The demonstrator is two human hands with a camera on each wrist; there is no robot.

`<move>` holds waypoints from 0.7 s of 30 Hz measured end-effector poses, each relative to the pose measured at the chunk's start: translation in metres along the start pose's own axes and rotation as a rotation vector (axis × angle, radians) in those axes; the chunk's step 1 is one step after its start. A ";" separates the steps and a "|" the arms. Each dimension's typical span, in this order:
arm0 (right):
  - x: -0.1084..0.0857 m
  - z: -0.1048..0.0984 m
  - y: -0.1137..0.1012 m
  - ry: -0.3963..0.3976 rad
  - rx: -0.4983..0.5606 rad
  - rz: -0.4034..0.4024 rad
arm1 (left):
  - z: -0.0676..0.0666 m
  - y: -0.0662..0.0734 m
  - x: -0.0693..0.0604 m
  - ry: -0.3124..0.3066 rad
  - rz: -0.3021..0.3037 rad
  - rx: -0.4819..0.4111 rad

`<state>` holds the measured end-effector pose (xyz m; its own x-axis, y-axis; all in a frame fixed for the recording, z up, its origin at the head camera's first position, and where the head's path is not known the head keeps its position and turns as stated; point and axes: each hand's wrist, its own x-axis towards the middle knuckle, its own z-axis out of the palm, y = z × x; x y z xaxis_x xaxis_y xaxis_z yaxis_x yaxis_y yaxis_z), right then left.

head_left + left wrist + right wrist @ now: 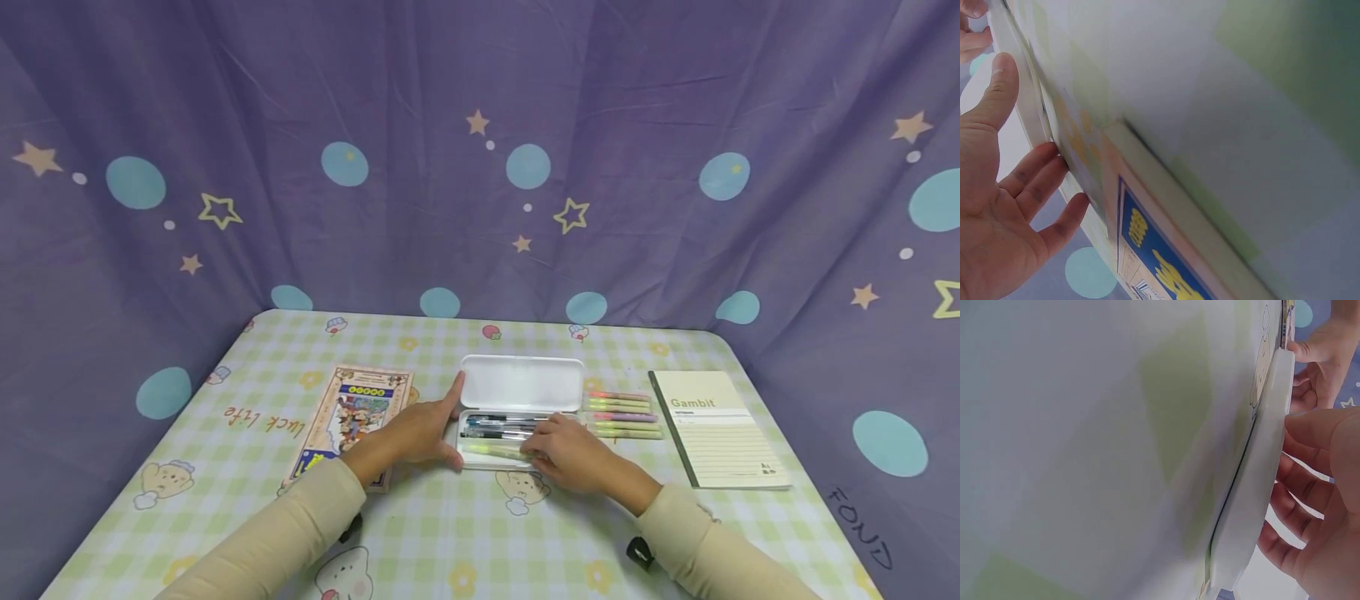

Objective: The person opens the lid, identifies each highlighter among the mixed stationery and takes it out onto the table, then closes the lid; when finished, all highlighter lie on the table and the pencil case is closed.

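An open white pencil case (522, 383) lies on the table with its lid folded back. Several dark and clear pens (495, 425) lie in its tray, and a pale yellow highlighter (491, 451) lies along the near side. My right hand (570, 454) reaches over the near rim and pinches the highlighter's right end; its fingertips are partly hidden behind the case wall (1254, 481). My left hand (427, 429) stands at the case's left end, thumb and fingers spread, touching its side. In the left wrist view, the left hand (1004, 206) holds nothing.
Right of the case lie several highlighters (622, 404) in a clear tray. Farther right is a Gambit notebook (720, 433). An illustrated book (360, 417) lies to the left, partly under the left forearm. A checked cloth (465, 542) covers the table; a purple curtain (450, 208) hangs behind.
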<state>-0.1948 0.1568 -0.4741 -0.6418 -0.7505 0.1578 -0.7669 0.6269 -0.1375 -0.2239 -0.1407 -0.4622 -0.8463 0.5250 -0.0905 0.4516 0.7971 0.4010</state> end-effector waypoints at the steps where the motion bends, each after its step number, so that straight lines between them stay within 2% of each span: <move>1: 0.000 0.000 0.000 -0.004 -0.012 -0.005 | 0.000 0.000 0.000 0.000 0.000 -0.002; 6: -0.001 0.002 -0.003 -0.004 -0.068 -0.047 | 0.000 0.000 -0.001 0.003 0.000 -0.011; 10: 0.000 0.003 -0.003 -0.001 -0.077 -0.052 | 0.001 -0.001 0.000 0.000 -0.003 0.001; 21: 0.001 0.001 -0.004 -0.015 0.018 0.000 | 0.001 0.000 0.000 0.016 0.014 -0.005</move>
<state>-0.1924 0.1533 -0.4745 -0.6418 -0.7534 0.1431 -0.7664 0.6234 -0.1552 -0.2239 -0.1405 -0.4634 -0.8442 0.5315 -0.0702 0.4624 0.7881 0.4063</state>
